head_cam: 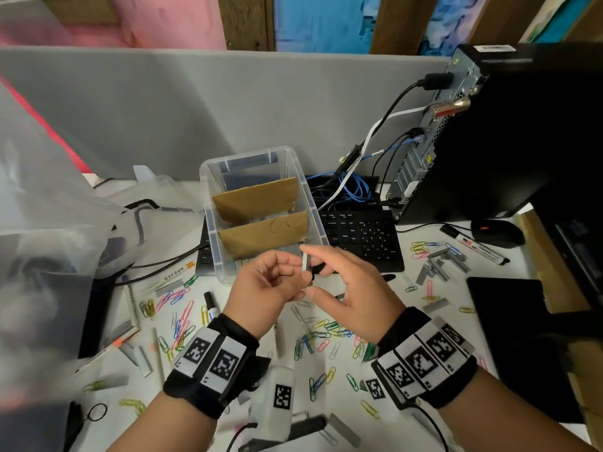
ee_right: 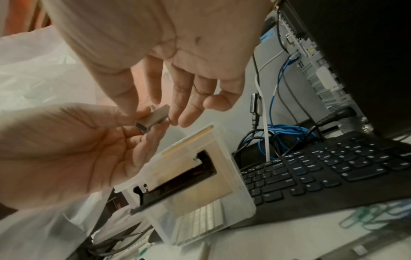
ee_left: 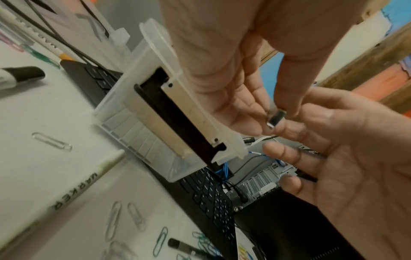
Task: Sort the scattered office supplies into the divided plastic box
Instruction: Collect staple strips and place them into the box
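Note:
A short grey strip of staples [head_cam: 305,263] is held upright in the air just in front of the clear divided plastic box [head_cam: 208,207]. My left hand [head_cam: 290,272] pinches it from the left, and my right hand [head_cam: 312,270] pinches its ends between forefinger and thumb. The wrist views show the staple strip [ee_left: 275,118] [ee_right: 153,119] caught between fingers of both hands. Two cardboard dividers [head_cam: 261,200] split the box. Its nearest compartment [ee_right: 200,221] holds staple strips lying side by side.
Coloured paper clips [head_cam: 323,331] and markers [head_cam: 212,309] litter the white desk below my hands. More staple strips [head_cam: 437,265] lie at the right near a marker [head_cam: 479,249]. A keyboard [head_cam: 359,236], cables, a mouse [head_cam: 499,233] and a computer tower [head_cam: 505,141] stand right of the box, a plastic bag [head_cam: 49,223] left.

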Demonstrator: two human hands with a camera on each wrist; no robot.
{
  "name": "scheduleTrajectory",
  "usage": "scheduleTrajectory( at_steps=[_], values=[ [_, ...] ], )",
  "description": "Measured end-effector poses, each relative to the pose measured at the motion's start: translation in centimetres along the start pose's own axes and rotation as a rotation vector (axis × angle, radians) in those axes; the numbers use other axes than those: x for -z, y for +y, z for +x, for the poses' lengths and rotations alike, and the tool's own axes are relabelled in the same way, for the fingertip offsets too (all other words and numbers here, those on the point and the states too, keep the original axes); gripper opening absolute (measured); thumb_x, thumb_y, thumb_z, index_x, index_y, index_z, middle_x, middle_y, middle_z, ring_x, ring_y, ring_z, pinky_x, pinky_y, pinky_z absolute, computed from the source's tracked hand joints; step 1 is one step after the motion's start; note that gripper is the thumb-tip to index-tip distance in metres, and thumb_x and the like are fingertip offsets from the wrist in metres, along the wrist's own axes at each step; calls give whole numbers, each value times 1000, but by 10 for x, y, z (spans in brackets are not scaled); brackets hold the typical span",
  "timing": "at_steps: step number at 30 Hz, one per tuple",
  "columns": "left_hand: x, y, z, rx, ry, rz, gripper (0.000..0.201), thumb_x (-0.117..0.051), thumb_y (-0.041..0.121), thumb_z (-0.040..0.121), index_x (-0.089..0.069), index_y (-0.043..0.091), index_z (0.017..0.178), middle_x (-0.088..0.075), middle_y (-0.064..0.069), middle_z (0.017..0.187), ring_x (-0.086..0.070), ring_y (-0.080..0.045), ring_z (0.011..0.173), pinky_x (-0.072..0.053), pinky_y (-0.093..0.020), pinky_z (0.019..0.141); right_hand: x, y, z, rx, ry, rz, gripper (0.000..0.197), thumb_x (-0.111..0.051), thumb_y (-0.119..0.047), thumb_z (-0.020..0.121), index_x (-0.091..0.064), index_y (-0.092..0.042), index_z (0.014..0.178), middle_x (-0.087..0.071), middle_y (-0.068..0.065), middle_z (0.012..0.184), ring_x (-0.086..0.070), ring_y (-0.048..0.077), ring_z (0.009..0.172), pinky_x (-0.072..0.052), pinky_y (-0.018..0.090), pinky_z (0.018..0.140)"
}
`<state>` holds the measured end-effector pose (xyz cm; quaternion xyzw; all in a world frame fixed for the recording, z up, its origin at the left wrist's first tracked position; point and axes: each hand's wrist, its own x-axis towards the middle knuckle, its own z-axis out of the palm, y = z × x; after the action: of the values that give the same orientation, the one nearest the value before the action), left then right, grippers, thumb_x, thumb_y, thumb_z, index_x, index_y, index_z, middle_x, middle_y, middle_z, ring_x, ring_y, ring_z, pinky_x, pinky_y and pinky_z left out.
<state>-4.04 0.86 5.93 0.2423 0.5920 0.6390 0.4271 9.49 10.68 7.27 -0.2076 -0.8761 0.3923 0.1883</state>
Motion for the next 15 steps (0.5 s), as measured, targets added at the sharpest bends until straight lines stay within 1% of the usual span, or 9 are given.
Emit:
scheduleTrajectory(
  at_steps=[2,4,6,8,10,11,13,14,15],
  values=[
    [5,4,1,-23,-1,23,19,-72,8,71,-65,7,89,-69,-10,76,-65,-17,67,-57,-29,63,-1,-5,5,33,-4,18,43,-61,-16,87,-57,-27,128,-59,-12,112,-53,-1,95,-39,6,79],
    [10,9,2,-33,-9,41,23,-72,13,67,-65,8,89,-70,-12,79,-67,-19,71,-57,-27,63,-2,-8,12,36,-8,56,34,-57,-13,89,-64,-24,121,-61,-12,105,-57,0,92,-40,6,78],
    [15,14,3,-60,-16,71,23,-71,14,67,-65,7,89,-71,-9,78,-68,-20,73,-57,-28,63,-2,-10,21,22,0,79,32,-53,-9,89,-67,-22,115,-63,-9,100,-57,1,87,-38,6,73],
    [21,20,5,-111,0,124,23,-71,16,69,-65,7,89,-71,-5,76,-66,-18,73,-57,-33,68,0,-11,30,17,12,80,32,-52,-4,90,-68,-21,112,-64,-6,97,-56,-1,81,-37,6,69],
    [33,27,7,-174,70,172,20,-73,18,72,-66,9,88,-68,-9,79,-63,-21,73,-55,-39,71,3,-12,42,17,13,45,34,-49,-1,90,-68,-20,111,-64,-4,96,-56,-1,81,-39,7,71],
    [41,29,9,-209,119,210,15,-74,19,76,-66,11,87,-67,-11,80,-61,-21,73,-54,-39,71,5,-12,47,3,0,14,35,-48,0,90,-68,-20,111,-64,-4,96,-57,0,84,-41,8,73],
    [60,30,15,-274,225,361,7,-72,14,83,-66,17,85,-65,-6,82,-59,-17,73,-51,-36,72,4,-10,61,-51,-72,-88,38,-44,1,90,-68,-19,110,-63,-4,96,-58,7,87,-44,11,78],
    [68,28,19,-293,281,463,9,-70,12,84,-65,19,86,-65,-3,85,-60,-15,75,-51,-34,74,2,-10,68,-71,-122,-151,37,-43,1,91,-68,-18,111,-63,-3,96,-58,9,88,-45,14,81],
    [74,27,23,-302,330,556,10,-69,11,85,-65,20,88,-64,0,91,-61,-15,79,-53,-35,76,-2,-10,75,-83,-182,-208,37,-42,0,91,-68,-17,111,-63,-1,97,-57,11,89,-46,18,84]
  ],
)
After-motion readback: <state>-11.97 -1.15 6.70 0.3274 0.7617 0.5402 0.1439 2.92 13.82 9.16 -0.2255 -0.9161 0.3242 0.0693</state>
